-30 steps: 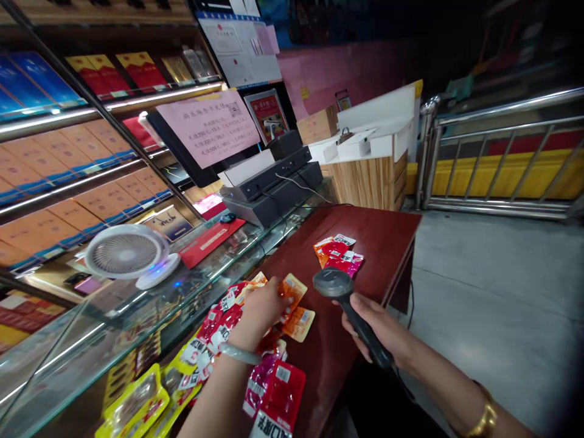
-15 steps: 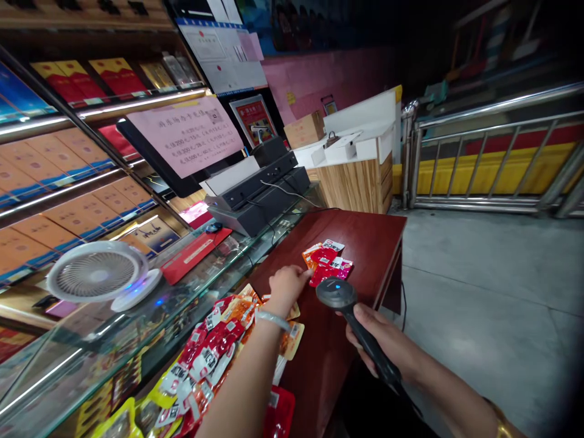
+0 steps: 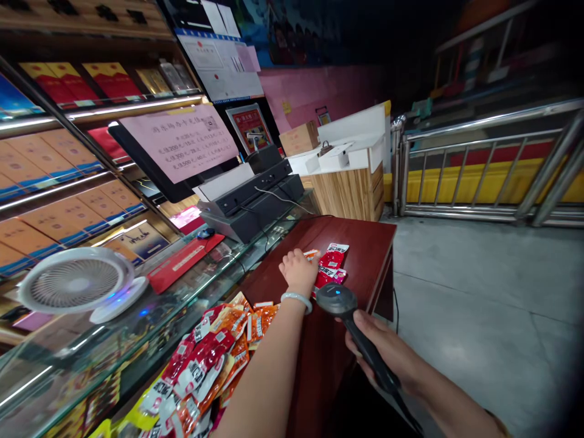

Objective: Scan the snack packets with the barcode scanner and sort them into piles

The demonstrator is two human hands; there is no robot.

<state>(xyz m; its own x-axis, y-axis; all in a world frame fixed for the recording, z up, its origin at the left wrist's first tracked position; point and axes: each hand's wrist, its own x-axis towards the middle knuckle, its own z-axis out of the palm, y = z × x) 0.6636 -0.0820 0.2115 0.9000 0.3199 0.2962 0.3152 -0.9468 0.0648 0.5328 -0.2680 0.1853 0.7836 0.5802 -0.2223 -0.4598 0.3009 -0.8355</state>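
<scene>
In the head view my left hand [image 3: 298, 271], a pale bangle on its wrist, is palm down over the far part of the dark red table. Its thumb is apart from the fingers, whose tips are partly hidden. Beside it lie an orange snack packet [image 3: 311, 253], mostly covered by the hand, and red snack packets [image 3: 333, 258]. My right hand [image 3: 381, 340] is wrapped round the handle of a black barcode scanner [image 3: 336, 299], its head lit by a small blue light and held close to the packets. A pile of red, white and orange packets [image 3: 205, 359] lies left of my left forearm.
A glass counter [image 3: 201, 283] runs along the left, bearing a white fan [image 3: 77, 280], a red folder [image 3: 182, 261] and a monitor [image 3: 177, 152] with a pink sheet. Farther back stand a wood-grain counter [image 3: 347, 191] and a metal railing [image 3: 474, 158]. A cable trails from the scanner.
My left hand has moved away from the pile, forward and right, to the small group of packets, and now covers most of the orange one. The scanner stays almost in place. The view has shifted slightly.
</scene>
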